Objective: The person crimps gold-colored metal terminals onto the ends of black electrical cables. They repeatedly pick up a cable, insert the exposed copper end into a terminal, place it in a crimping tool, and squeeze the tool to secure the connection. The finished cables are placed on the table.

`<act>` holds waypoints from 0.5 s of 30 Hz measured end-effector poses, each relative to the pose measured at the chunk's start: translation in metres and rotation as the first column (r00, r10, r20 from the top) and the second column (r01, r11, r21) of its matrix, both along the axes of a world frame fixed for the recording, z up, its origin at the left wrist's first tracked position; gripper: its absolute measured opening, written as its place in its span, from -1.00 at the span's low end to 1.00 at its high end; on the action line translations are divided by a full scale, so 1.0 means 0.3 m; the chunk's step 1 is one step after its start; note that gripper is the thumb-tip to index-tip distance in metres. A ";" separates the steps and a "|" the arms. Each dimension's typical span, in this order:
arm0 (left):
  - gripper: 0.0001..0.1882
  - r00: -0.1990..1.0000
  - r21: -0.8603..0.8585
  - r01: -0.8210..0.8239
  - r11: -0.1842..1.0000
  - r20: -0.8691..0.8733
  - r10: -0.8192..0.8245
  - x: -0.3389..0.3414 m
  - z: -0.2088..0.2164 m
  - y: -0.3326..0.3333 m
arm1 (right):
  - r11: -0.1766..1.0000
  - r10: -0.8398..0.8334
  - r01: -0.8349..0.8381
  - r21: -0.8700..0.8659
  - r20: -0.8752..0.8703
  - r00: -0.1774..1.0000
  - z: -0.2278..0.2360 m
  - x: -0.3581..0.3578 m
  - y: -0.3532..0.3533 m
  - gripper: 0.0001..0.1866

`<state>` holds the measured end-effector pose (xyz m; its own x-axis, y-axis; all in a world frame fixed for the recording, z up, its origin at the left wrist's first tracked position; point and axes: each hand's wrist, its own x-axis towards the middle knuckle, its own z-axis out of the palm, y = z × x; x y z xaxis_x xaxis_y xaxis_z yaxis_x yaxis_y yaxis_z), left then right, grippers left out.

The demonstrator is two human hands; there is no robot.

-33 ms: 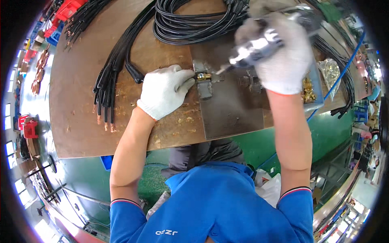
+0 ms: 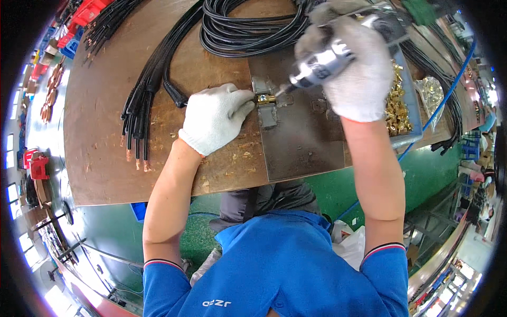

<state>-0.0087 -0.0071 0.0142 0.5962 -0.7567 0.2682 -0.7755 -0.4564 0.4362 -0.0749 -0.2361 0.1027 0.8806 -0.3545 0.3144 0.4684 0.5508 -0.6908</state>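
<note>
- Counter: brown top, under both hands' fingers, running well out to the left of them.
- Black cable bundle: on the counter, left of the left fingers and apart from them; lower ends stripped to bare copper.
- Thicker black cable end: just left of the left hand, pointing at it.
- Left hand: white glove, fingers curled together at the left end of the brass connector. Can't tell if they pinch the connector itself or something at its end; glove hides it.
- Black cable coil: on the counter, beyond the left fingers, well apart.
- Brass connector: just right of the left fingertips, lying sideways at the metal fixture.
- Dark metal plate: right of the left fingers, under the fixture.
- Silver power driver: in the right fingers, slanting down-left; bit end at the connector's right end. Blurred, contact unclear.
- Right hand: white glove, fingers wrapped round the driver.
- Blue tray: right of the right fingers, partly behind the hand; holds loose brass parts.
- Clear plastic bag: further right of those fingers, beside the tray.
- Blue hose: furthest right, running diagonally past the bag.
</note>
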 end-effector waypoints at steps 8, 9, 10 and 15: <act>-0.82 1.000 -0.014 0.008 1.000 0.009 -0.008 0.003 -0.017 0.003 | 0.988 0.060 -0.058 -0.143 0.012 0.998 -0.148 0.085 0.059 -0.66; -0.82 1.000 -0.018 0.009 1.000 0.014 -0.009 0.004 -0.018 0.004 | 0.987 0.081 -0.078 -0.143 0.014 0.997 -0.148 0.085 0.064 -0.65; -0.82 1.000 -0.016 0.008 1.000 0.013 -0.008 0.003 -0.019 0.004 | 0.985 0.101 -0.097 -0.143 0.016 0.995 -0.146 0.085 0.067 -0.64; -0.81 1.000 -0.006 0.010 1.000 0.018 -0.010 0.004 -0.017 0.004 | 0.915 0.309 -0.303 -0.267 -0.022 0.951 -0.137 0.135 0.043 -0.61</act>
